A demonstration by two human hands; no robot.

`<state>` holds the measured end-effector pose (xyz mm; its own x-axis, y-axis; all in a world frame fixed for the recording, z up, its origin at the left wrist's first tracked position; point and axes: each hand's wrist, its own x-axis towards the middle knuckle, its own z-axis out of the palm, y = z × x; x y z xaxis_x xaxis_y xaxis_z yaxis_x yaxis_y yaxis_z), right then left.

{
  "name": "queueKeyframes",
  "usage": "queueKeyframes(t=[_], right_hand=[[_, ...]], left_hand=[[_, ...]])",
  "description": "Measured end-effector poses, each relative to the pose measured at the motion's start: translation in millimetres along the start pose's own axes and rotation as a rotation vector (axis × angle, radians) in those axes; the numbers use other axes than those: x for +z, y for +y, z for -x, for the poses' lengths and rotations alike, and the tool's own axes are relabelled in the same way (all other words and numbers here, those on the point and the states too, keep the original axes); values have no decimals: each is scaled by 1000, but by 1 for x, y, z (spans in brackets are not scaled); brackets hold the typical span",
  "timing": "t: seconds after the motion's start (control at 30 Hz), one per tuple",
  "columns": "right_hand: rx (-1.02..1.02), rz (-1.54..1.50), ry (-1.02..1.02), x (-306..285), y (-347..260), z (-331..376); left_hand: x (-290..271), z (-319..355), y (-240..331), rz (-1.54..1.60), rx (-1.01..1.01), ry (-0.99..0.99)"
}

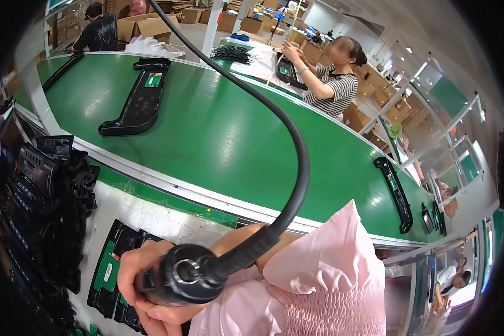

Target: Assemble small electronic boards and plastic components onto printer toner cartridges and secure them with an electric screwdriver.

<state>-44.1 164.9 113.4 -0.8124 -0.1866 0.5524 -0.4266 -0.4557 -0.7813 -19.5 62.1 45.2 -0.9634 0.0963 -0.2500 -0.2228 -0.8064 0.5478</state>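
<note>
Nearest, the driver (173, 280) is gripped in the right hand (137, 263), above the bench (157, 201); the left hand cannot be made out. At left, stacked parts (42, 241) might topple if bumped. Beside them, the near casing (127, 238) holds a green board (102, 281), which a slipping driver could scratch. On the belt (224, 134), a second casing (131, 109) holds another board (153, 80); behind, an open carton (157, 28) hides its contents. Rightward, the cable (302, 157) could snag.

Black cable (301, 151) arches over green belt (341, 173); passable right of it, black parts pile (45, 224) blocking far left of it.
</note>
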Motion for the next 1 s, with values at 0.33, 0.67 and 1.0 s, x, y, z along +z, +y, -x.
queueKeyframes(t=[0.33, 0.67, 1.0], right_hand=[[-37, 96, 285, -63, 2, -27], [-237, 196, 168, -79, -36, -54], [249, -23, 69, -19, 56, -22]], left_hand=[[-73, 2, 24, 272, -494, -1], [-64, -6, 24, 188, -475, -176], [-65, 29, 11, -124, -335, 62]])
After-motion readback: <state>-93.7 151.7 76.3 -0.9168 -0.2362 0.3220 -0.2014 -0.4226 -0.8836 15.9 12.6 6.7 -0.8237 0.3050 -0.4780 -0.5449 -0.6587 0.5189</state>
